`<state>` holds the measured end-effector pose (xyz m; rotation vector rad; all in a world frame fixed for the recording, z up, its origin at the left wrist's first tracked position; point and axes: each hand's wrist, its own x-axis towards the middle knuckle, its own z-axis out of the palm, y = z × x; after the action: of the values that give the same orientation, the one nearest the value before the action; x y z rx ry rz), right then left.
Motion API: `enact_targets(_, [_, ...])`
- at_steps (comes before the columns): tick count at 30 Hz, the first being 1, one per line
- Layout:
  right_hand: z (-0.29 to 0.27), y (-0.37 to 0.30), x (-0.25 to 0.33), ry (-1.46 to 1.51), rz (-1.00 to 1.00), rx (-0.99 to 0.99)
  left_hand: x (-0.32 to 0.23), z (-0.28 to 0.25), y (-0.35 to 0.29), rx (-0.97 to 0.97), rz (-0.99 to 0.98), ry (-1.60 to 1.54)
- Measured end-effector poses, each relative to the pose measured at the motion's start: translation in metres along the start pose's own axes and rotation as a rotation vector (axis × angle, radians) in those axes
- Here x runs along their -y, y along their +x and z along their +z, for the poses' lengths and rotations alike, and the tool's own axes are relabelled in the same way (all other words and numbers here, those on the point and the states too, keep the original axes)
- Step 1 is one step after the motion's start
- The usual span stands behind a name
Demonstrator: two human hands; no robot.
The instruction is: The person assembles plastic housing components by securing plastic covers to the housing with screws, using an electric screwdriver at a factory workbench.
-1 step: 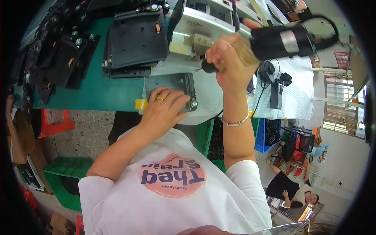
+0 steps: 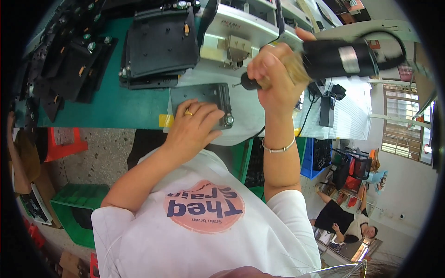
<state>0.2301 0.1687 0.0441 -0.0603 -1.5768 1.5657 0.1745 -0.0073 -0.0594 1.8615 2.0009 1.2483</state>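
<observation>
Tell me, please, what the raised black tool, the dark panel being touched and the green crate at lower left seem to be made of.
Black tool: probably satin plastic, given its smooth, even body, though blur leaves painted metal possible.
Dark panel: likely semi-matte plastic, from its soft sheen and ridged right edge; coated metal can't be excluded.
Green crate: apparently plastic, slightly glossy, evenly coloured.

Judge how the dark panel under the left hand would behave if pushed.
The dark panel is probably stiff: its visible edges look straight. Lying flat, it would likely slide rather than tip. The shiny round fitting near one corner may make that end heavier.
</observation>
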Motion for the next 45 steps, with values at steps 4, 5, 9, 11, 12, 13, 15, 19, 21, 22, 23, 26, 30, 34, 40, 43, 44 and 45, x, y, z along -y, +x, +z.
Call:
enact_targets(4, [-0.013,-0.045,0.017,0.164,0.010,-0.065,0.000,-0.001,0.001,0.031,0.031,0.037])
enact_targets(5, [-0.014,-0.055,0.019,0.163,0.019,-0.069,0.000,-0.002,0.001,0.036,0.028,0.044])
enact_targets(9, [-0.015,-0.082,0.023,0.110,0.075,-0.144,-0.001,-0.001,0.001,0.053,0.038,0.069])
enact_targets(11, [-0.014,-0.089,0.021,0.089,0.078,-0.166,-0.001,0.000,0.001,0.032,0.056,0.087])
enact_targets(12, [-0.014,-0.090,0.019,0.089,0.081,-0.169,-0.002,0.000,0.001,0.035,0.054,0.086])
enact_targets(13, [-0.013,-0.091,0.017,0.087,0.079,-0.174,-0.003,0.000,0.001,0.042,0.045,0.090])
enact_targets(15, [-0.012,-0.093,0.016,0.086,0.080,-0.179,-0.004,0.000,0.001,0.049,0.033,0.093])
enact_targets(19, [-0.009,-0.094,0.016,0.015,0.056,-0.174,-0.005,0.000,0.001,0.030,0.031,0.080])
enact_targets(21, [-0.010,-0.094,0.016,0.003,0.054,-0.173,-0.004,0.000,0.001,0.034,0.023,0.075])
enact_targets(22, [-0.011,-0.094,0.015,-0.048,0.048,-0.152,-0.004,0.000,0.002,0.033,0.022,0.075])
enact_targets(23, [-0.011,-0.094,0.014,-0.098,0.042,-0.131,-0.003,0.000,0.002,0.032,0.022,0.075])
enact_targets(26, [-0.012,-0.096,0.012,-0.139,0.037,-0.102,-0.003,0.000,0.002,0.033,0.016,0.064])
enact_targets(30, [-0.005,-0.098,0.014,-0.083,0.061,-0.132,-0.003,0.000,0.001,0.034,0.015,0.055])
enact_targets(34, [0.000,-0.097,0.015,-0.192,0.054,-0.105,-0.003,-0.001,0.001,0.037,0.004,0.048])
enact_targets(40, [-0.006,-0.098,0.011,-0.229,0.014,-0.022,-0.002,0.002,0.000,0.015,-0.004,0.050])
enact_targets(43, [0.001,-0.101,0.013,-0.152,0.027,-0.123,0.000,0.003,-0.001,0.017,0.001,0.059])
enact_targets(44, [0.002,-0.101,0.014,-0.173,0.046,-0.134,0.000,0.003,-0.001,0.020,0.011,0.070])
enact_targets(45, [0.004,-0.100,0.015,-0.194,0.064,-0.144,0.001,0.004,-0.002,0.021,0.007,0.065])
